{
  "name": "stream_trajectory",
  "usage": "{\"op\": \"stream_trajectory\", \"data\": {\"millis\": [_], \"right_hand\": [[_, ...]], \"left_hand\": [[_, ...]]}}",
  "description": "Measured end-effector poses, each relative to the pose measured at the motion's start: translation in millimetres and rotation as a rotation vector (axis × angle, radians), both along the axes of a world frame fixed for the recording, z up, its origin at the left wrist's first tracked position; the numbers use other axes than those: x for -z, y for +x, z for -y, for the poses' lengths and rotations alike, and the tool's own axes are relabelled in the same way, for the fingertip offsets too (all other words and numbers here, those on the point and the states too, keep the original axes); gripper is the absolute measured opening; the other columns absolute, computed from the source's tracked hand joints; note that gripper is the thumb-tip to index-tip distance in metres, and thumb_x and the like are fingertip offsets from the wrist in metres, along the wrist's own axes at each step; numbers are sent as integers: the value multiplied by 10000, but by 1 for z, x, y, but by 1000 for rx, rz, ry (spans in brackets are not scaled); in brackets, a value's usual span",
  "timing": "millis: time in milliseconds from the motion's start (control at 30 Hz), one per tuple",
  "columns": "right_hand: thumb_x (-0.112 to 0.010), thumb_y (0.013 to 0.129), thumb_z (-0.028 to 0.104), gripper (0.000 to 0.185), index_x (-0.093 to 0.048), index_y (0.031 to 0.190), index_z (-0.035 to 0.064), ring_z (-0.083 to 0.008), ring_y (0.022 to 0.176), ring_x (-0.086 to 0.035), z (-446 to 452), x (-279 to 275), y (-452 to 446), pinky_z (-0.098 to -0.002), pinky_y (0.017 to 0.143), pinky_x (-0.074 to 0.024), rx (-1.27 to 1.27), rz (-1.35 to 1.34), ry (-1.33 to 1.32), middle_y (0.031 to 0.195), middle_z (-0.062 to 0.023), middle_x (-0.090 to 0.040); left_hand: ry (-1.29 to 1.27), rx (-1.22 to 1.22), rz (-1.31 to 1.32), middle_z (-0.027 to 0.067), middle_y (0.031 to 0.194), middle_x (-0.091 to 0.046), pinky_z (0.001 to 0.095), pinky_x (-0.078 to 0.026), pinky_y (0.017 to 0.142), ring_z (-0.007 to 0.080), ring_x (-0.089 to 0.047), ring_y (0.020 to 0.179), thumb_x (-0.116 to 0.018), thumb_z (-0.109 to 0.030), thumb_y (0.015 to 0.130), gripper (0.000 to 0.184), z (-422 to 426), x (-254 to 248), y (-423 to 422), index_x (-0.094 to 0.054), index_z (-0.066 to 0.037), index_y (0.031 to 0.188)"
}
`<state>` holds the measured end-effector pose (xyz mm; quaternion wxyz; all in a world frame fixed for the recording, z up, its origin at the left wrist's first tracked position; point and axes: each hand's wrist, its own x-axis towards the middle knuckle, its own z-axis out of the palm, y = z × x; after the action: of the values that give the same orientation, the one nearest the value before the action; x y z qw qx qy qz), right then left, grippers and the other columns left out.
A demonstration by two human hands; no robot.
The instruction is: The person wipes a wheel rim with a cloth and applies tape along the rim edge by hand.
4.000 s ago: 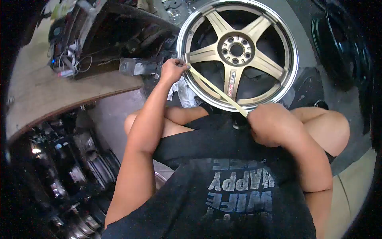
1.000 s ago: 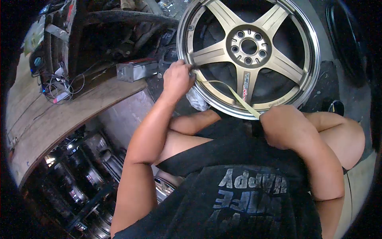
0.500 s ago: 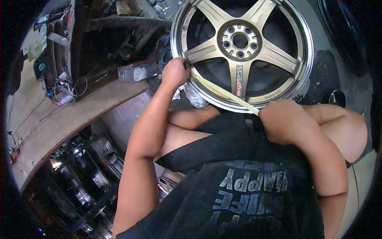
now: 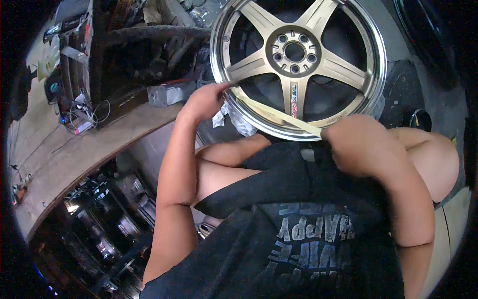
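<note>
A bronze five-spoke car wheel [image 4: 343, 65] with a polished lip lies face up in front of me. A pale yellow strip of masking tape [image 4: 279, 114] runs taut along its near left edge. My left hand [image 4: 203, 103] is at the left end of the strip, its index finger stretched out onto the rim and the other fingers curled. At the strip's other end my right hand [image 4: 356, 144] is closed around the tape, close to the wheel's lower edge and above my lap. What lies inside that fist is hidden.
To the left is a wooden bench top [image 4: 99, 142] with cables and a small box [image 4: 169, 94]. Several wheels [image 4: 107, 224] sit in a dark rack underneath. Crumpled plastic [image 4: 241, 122] lies beside the wheel, and a dark round rim [image 4: 428, 40] stands at upper right.
My left hand has gone from a fist at the rim to an extended index finger, and sits slightly lower and left. The wheel appears shifted slightly left. My right hand still holds the tape.
</note>
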<state>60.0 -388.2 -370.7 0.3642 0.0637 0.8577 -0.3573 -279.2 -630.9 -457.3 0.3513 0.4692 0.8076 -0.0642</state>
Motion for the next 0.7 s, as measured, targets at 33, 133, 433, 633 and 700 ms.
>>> {"op": "stream_trajectory", "data": {"millis": [33,133,433,633,700], "right_hand": [[-658,849,72,184,-784,976,29,-420,958,-746,-3,2,0,-512,859,-600,26,-2,20,955,-241,-756],[-642,864,76,211,-785,1014,36,-425,946,-745,-13,-1,2,-516,866,-599,77,-78,50,955,-240,-758],[-698,840,83,310,-776,1137,38,-429,964,-728,-33,-20,-2,-496,892,-578,231,-204,24,985,-235,-755],[-602,880,81,242,-776,1039,29,-434,946,-730,-20,-12,-2,-532,893,-588,179,-208,33,957,-245,-754],[-601,879,83,236,-777,1026,32,-434,942,-732,-16,-10,-5,-530,890,-590,156,-214,37,949,-242,-756]], "left_hand": [[-63,64,-37,219,1191,-743,499,-568,945,418,-716,1090,-621,-59,884,598,12,9,2,-672,-265,1443],[-365,155,-155,209,1221,-743,505,-581,934,407,-731,1096,-570,4,879,833,7,-2,28,-491,-410,1598],[-437,96,-187,257,1152,-750,541,-583,877,435,-745,1024,-599,-18,877,993,15,1,37,-247,-471,1688],[-531,227,-92,202,1236,-746,500,-591,903,385,-746,1097,-581,-116,923,886,5,-22,68,-262,-371,1709],[-438,258,-108,184,1247,-729,500,-591,907,378,-741,1102,-582,-150,946,806,11,-23,71,-325,-314,1691]]}}
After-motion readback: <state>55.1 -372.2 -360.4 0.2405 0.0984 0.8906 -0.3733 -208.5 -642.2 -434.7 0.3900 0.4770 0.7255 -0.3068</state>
